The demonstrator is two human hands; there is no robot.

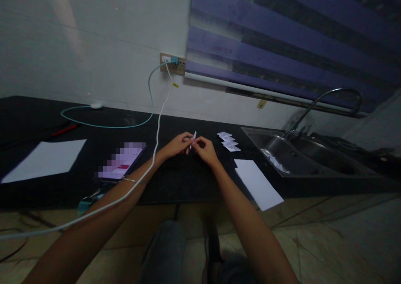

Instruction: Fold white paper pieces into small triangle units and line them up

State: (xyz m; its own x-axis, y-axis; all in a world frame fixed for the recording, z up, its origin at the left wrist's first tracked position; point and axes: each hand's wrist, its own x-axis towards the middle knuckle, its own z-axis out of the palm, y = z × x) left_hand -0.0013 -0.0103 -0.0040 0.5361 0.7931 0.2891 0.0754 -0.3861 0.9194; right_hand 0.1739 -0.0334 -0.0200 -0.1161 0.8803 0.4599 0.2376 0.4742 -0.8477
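Both my hands meet over the middle of the black counter [175, 179]. My left hand [178, 145] and my right hand [203, 148] are closed in pinches on a small white strip [194, 137] that sticks up between their fingertips. Just right of the hands lie several small white packets [229, 142]. A white cable [156, 142] runs from the wall socket [173, 63] down across my left forearm.
A lit phone [120, 163] lies left of my hands. White paper sheets lie at the far left [45, 159] and at the counter's front edge [258, 183]. A steel sink [300, 154] with a curved tap is at the right. A teal cable [106, 125] loops along the wall.
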